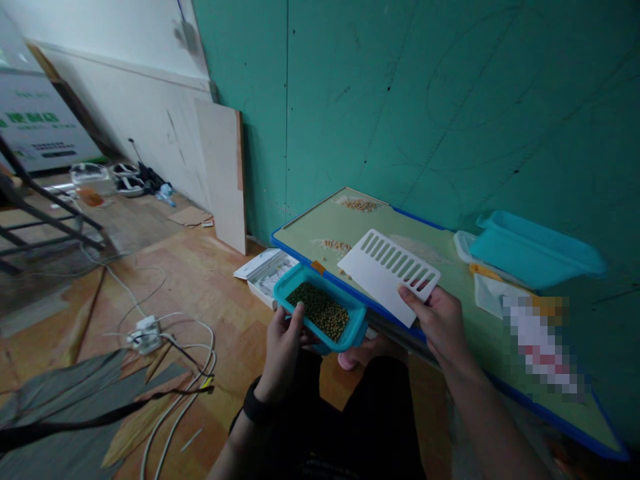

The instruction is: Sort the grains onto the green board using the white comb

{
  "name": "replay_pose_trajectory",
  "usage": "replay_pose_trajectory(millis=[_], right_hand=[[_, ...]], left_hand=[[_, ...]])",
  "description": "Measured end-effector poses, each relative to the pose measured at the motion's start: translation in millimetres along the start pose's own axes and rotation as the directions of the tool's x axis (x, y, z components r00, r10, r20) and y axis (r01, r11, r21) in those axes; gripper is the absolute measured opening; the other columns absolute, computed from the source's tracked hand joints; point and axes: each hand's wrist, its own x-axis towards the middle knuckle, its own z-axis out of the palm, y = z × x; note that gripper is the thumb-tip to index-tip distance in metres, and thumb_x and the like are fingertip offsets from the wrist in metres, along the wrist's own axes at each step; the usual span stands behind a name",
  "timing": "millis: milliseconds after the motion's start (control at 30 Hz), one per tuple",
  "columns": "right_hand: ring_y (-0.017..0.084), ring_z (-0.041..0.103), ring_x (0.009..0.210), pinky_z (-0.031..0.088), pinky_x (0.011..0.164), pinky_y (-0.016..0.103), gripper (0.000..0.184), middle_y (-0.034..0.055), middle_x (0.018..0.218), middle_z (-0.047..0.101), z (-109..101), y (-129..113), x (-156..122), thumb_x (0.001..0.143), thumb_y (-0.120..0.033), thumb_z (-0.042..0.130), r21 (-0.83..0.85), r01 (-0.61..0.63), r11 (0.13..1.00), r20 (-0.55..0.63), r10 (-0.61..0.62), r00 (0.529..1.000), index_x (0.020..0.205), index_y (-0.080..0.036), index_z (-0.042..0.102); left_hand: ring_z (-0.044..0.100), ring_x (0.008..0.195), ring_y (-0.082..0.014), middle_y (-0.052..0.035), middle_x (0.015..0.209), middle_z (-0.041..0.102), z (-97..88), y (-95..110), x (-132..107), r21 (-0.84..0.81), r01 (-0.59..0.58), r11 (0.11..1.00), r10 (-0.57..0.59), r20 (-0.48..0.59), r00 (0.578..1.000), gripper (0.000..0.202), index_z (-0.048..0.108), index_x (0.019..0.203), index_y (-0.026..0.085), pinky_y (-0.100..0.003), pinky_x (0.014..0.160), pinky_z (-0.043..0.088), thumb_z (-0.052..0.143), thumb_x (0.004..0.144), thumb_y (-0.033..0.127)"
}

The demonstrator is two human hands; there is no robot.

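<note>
My left hand (284, 341) is closed on the near left rim of a small turquoise plastic container (356, 313), thumb on top. Dark green beans, like mung beans (320, 310), cover its bottom. A flat white plastic scraper (373, 270) with a row of long slots is gripped by my right hand (443, 320), tilted over the table's near edge. Its slotted end points up and away from me. On the pale green table (305, 230) lie a pile of yellowish kernels (361, 205) and a smaller scatter of kernels (336, 247). Whitish grains (420, 250) are spread behind the scraper.
A larger turquoise bin (540, 250) rests on the table's right by the green wall (360, 93), with white and orange items beside it. An open white box (267, 277) sits below the table's left end. Cables and a power strip (145, 335) lie on the floor.
</note>
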Motion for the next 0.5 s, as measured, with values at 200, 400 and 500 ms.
replay_pose_trajectory(millis=[200, 400, 500], right_hand=[[0.031, 0.074, 0.085, 0.059, 0.074, 0.040, 0.040, 0.0090, 0.094, 0.080, 4, -6, -2, 0.075, -0.054, 0.080, -0.002, -0.003, 1.000, 0.011, 0.003, 1.000, 0.095, -0.019, 0.076], [0.029, 0.074, 0.086, 0.058, 0.076, 0.039, 0.039, 0.0087, 0.098, 0.079, 10, -8, -5, 0.078, -0.052, 0.079, -0.003, 0.009, 1.000, 0.048, -0.008, 0.999, 0.099, -0.020, 0.077], [0.029, 0.073, 0.090, 0.057, 0.078, 0.039, 0.040, 0.0089, 0.102, 0.079, 13, -10, -6, 0.079, -0.052, 0.078, -0.015, 0.020, 1.000, 0.068, -0.019, 0.997, 0.102, -0.020, 0.076]], left_hand=[[0.061, 0.043, -0.0128, 0.0067, 0.057, 0.059, 0.6, -2, 1, -0.003, 0.017, 1.000, -0.017, 0.011, 1.000, 0.046, 0.056, 0.094, 0.020, -0.022, 0.042, 0.050, 0.075, 0.078, 0.060], [0.060, 0.043, -0.0126, 0.0060, 0.057, 0.059, -0.4, -3, 2, -0.003, 0.012, 1.000, -0.012, 0.017, 1.000, 0.045, 0.057, 0.094, 0.020, -0.022, 0.043, 0.051, 0.075, 0.079, 0.058], [0.060, 0.043, -0.0118, 0.0059, 0.058, 0.059, -2.3, -5, 3, 0.004, 0.005, 1.000, -0.005, 0.015, 1.000, 0.044, 0.057, 0.096, 0.019, -0.021, 0.043, 0.051, 0.074, 0.081, 0.057]])
